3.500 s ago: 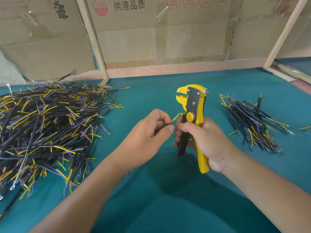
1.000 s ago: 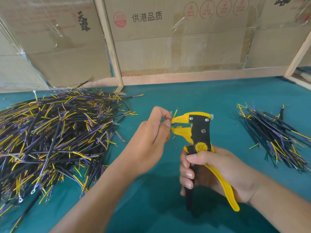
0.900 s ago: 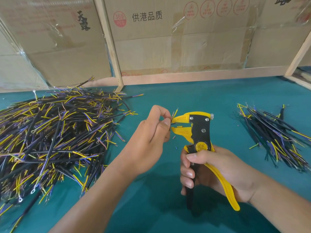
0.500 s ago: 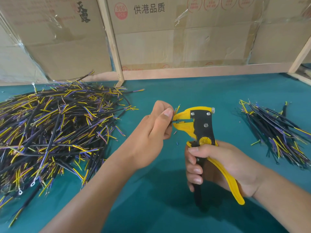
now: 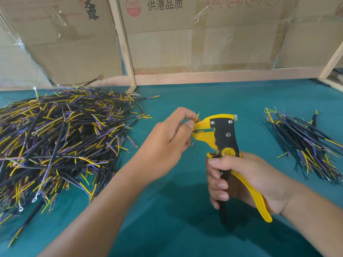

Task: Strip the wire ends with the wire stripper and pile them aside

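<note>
You have one wire stripper [image 5: 225,138] and two hands: left hand [image 5: 165,145], right hand [image 5: 246,179]. Two wire piles lie on the tabletop [image 5: 185,229]: the big pile [image 5: 55,138] and the small pile [image 5: 308,145]. Their wires are too many to count.

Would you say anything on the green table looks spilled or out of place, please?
Only small things: a few tiny insulation scraps lie loose on the green table below the wire stripper, and one yellow offcut lies just left of the right-hand wire pile. Nothing looks damaged.
</note>
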### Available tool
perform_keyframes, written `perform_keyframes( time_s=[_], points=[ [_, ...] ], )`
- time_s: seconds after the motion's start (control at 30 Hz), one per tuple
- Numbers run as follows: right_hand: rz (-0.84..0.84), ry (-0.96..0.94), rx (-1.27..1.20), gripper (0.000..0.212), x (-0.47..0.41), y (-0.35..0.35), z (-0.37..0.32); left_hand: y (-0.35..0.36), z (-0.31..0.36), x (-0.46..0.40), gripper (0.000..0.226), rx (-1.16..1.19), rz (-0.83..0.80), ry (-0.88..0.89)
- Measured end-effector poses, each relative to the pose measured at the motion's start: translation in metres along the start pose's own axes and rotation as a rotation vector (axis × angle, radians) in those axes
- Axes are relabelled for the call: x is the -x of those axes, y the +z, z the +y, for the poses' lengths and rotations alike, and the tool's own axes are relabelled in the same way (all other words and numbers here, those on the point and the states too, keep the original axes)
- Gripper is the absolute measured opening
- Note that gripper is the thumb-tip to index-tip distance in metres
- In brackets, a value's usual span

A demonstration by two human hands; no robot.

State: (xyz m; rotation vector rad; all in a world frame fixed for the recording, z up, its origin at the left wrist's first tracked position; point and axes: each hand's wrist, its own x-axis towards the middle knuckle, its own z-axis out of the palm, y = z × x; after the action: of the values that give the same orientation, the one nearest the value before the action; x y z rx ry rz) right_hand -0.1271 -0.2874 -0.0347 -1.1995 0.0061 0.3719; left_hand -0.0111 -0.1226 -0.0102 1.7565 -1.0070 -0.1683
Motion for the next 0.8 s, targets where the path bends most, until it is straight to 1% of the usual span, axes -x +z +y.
perform_keyframes(
  time_s=[0.07,0.13,0.23,0.33,0.53,0.7,0.8],
  points=[
    [0.003,-0.003,-0.001,0.028,0.0001,0.0005,0.0004,-0.0002,-0.0006,-0.0009,0.014,-0.021,-0.008,0.019],
    [0.000,-0.005,-0.004,0.027,0.0001,0.0012,0.0007,-0.0012,-0.0007,-0.0012,0.013,-0.046,-0.018,0.043],
    [-0.001,-0.002,-0.010,0.026,0.0001,0.0021,0.0011,0.0000,-0.0011,-0.0004,0.014,-0.018,0.016,0.038],
    [-0.004,-0.001,-0.012,0.026,0.0006,0.0020,0.0012,0.0037,-0.0008,0.0010,0.018,0.022,0.059,-0.022],
    [-0.003,-0.006,-0.012,0.027,0.0001,0.0004,0.0010,0.0070,0.0003,-0.0001,0.019,0.055,0.108,-0.110],
    [0.003,-0.015,-0.014,0.027,-0.0014,-0.0011,0.0027,0.0037,-0.0031,-0.0043,0.017,0.193,0.152,-0.202],
    [-0.015,-0.022,-0.027,0.026,-0.0016,-0.0015,0.0035,0.0032,-0.0037,-0.0046,0.018,0.243,0.159,-0.207]
  ],
)
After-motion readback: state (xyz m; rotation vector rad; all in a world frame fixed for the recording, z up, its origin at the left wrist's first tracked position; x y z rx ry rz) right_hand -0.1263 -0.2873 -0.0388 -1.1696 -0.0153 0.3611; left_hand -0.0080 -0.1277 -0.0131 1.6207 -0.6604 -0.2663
